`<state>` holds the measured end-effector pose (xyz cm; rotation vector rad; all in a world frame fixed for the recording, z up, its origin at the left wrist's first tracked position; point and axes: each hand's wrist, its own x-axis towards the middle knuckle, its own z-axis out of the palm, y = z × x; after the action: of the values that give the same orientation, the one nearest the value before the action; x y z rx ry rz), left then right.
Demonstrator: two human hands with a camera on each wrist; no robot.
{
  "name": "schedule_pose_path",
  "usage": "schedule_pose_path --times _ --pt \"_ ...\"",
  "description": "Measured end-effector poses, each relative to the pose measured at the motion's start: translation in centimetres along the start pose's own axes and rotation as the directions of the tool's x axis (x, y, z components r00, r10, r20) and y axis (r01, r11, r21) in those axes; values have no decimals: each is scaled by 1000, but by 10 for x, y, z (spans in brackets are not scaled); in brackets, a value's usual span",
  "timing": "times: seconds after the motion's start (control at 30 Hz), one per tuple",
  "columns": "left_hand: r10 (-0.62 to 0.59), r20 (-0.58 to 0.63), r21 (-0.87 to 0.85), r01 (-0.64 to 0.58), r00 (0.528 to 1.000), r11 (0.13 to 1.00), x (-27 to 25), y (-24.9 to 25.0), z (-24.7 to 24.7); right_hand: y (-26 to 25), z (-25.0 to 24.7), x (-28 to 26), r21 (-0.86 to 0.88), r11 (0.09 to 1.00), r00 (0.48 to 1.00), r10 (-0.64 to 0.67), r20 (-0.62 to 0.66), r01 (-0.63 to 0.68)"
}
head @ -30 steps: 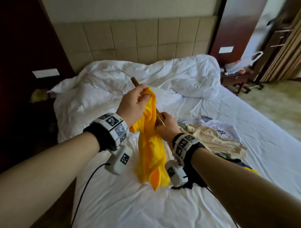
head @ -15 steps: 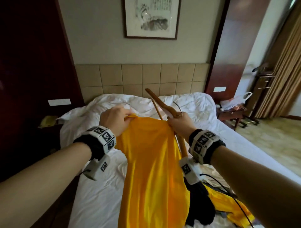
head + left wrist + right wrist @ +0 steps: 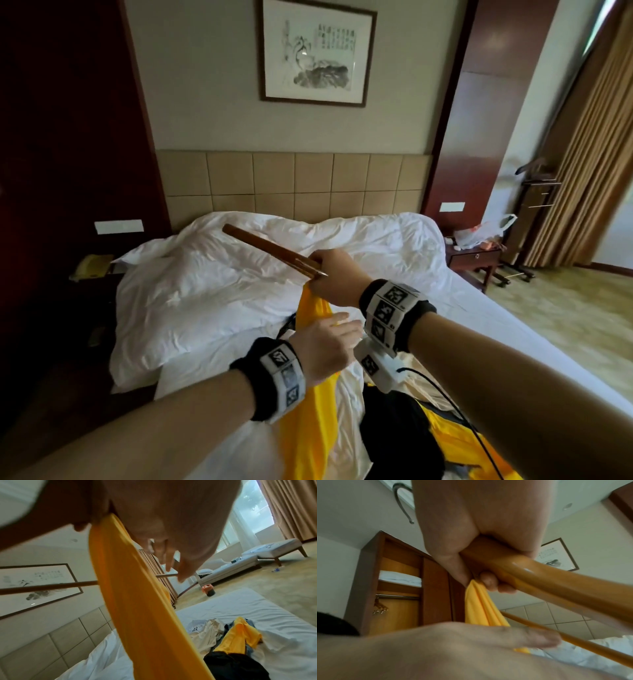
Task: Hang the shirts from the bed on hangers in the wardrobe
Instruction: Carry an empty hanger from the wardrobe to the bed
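My right hand [image 3: 334, 274] grips a wooden hanger [image 3: 270, 251] near its middle, held above the bed [image 3: 205, 308] and pointing up-left. The same hand pinches the top of a yellow shirt [image 3: 308, 428] under the hanger [image 3: 556, 577]. The shirt [image 3: 481, 608] hangs bunched in a narrow strip. My left hand [image 3: 325, 346] sits just below the right one against the shirt. In the left wrist view the fabric [image 3: 137, 601] runs out between thumb and palm while the fingers [image 3: 171, 563] stretch loosely toward the hanger's thin lower bar [image 3: 51, 586].
More shirts lie heaped on the bed: a white one [image 3: 204, 630], a yellow one [image 3: 240, 635], a black one [image 3: 231, 666]. The open wardrobe [image 3: 368, 574] with a rail [image 3: 397, 596] and spare hangers [image 3: 378, 608] shows in the right wrist view. A nightstand [image 3: 476, 257] stands right of the bed.
The shirt was spread wide between both hands; now it hangs bunched from the right hand. The left hand let go of the shoulder and moved right, under the right hand. The hanger tilted flatter.
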<state>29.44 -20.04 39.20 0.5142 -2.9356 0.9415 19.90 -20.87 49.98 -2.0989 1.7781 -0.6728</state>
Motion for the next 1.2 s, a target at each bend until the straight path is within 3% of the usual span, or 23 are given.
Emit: schedule_pose_path --times 0.07,0.1,0.17,0.23,0.37,0.43,0.53,0.67,0.8,0.83,0.93,1.0,1.07,1.2 --pt "-211 173 11 213 962 977 8 7 -5 -4 3 2 0 1000 1000 -20 0 20" --pt "-298 315 23 307 901 952 14 10 -3 -6 4 3 6 1000 1000 -23 -1 23" --pt "-347 453 115 333 821 936 17 8 1 -8 5 3 26 1000 1000 -15 -7 15" --pt "-391 496 133 378 775 916 16 0 5 -7 8 2 53 999 1000 -3 -7 3" --pt "-330 634 155 303 699 940 24 -1 11 2 12 -1 45 999 1000 2 -4 -2" --pt "-336 576 56 375 745 925 27 4 6 8 15 -1 62 998 1000 23 -18 -21" --pt "-390 395 -164 482 831 861 19 3 3 19 16 -2 141 988 998 60 -28 -56" --pt "-533 302 -499 608 790 618 3 -19 -6 47 17 -6 345 931 991 135 -26 -118" --pt "-660 196 -705 572 725 419 -16 -45 -12 69 22 -12 637 742 972 230 51 -209" --pt "-672 202 -775 536 712 334 -21 -50 -11 72 23 -14 688 691 969 235 78 -223" --pt "-667 322 -920 387 672 -55 -29 -62 -12 72 25 -23 757 616 974 181 134 -218" --pt "-658 369 -927 309 657 -211 -31 -70 -18 70 28 -26 759 614 976 134 172 -218" --pt "-630 381 -924 301 677 -236 -32 -75 -25 66 33 -27 726 652 973 88 214 -219" --pt "-557 398 -916 343 729 -207 -36 -82 -33 59 42 -26 631 727 941 63 333 -272"
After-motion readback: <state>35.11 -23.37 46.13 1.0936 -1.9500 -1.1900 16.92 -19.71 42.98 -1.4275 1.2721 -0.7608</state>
